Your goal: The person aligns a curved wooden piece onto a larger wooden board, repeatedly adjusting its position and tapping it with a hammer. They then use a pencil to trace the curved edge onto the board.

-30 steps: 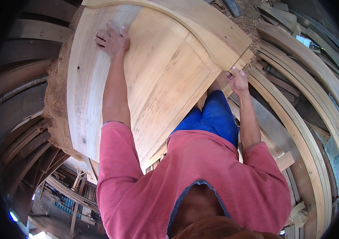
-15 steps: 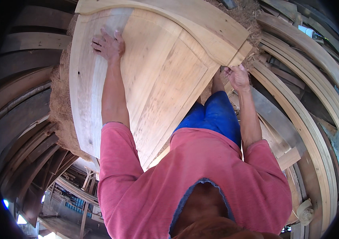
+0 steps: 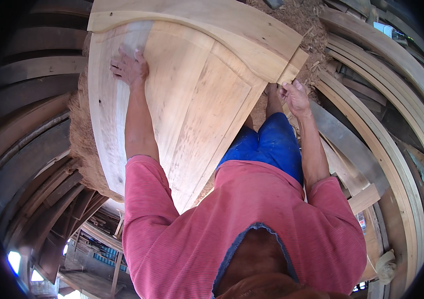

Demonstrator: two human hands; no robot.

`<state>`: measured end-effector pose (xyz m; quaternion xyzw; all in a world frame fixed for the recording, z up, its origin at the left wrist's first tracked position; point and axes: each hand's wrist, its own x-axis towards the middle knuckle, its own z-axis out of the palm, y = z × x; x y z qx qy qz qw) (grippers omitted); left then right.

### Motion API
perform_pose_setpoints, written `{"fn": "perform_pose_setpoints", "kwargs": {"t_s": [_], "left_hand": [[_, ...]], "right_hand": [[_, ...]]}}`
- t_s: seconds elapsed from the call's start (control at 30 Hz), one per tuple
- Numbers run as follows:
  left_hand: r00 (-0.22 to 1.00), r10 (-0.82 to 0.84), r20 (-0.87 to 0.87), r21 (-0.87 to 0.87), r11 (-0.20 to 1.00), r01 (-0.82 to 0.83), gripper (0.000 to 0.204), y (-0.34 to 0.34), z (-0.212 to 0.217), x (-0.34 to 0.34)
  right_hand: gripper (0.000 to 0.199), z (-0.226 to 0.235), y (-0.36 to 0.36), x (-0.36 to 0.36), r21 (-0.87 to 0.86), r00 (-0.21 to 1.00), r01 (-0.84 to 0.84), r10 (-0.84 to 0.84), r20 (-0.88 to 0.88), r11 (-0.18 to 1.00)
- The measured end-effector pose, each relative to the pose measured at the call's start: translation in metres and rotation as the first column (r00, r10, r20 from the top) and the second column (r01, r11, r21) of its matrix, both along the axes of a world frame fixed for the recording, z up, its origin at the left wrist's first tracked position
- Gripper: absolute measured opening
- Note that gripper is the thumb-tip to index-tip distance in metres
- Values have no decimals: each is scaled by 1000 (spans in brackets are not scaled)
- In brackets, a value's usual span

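Note:
A pale wooden panel (image 3: 172,99) of joined boards lies before me, with a bevelled border. Along its far side runs a wooden rail (image 3: 212,20) with a curved inner edge. My left hand (image 3: 131,69) rests on the panel's left part, palm down with fingers spread. At the rail's right end, a narrow stepped tongue juts out. My right hand (image 3: 295,98) is closed at the lower corner of that tongue, thumb and fingers pinched together. The fingertips are partly hidden, but they appear to grip the rail's end.
Sawdust and shavings (image 3: 301,20) cover the ground around the panel. Long boards (image 3: 371,114) lie stacked on the right, and dark planks (image 3: 37,65) on the left. A white cylindrical object (image 3: 384,30) sits among the boards at upper right. My legs in blue shorts (image 3: 266,144) stand beside the panel.
The rail and panel sit slightly farther left in the view, and a step at the rail's right end shows more plainly. Both hands keep nearly the same places.

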<state>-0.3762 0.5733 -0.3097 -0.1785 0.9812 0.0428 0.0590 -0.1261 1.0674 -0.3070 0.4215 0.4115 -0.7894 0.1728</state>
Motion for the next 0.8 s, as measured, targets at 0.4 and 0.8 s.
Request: {"fn": "perform_pose_setpoints", "kwargs": {"t_s": [0.4,0.8], "left_hand": [[1000,-11,16,-6,1000,11,83,0,1,1],[1000,-9,7,1,1000,9,84,-1,2,1]], "right_hand": [[29,1,6,3,-8,1000,7,-7,-7,1000],[23,4,4,3,-29,999,32,-32,11,999]]}}
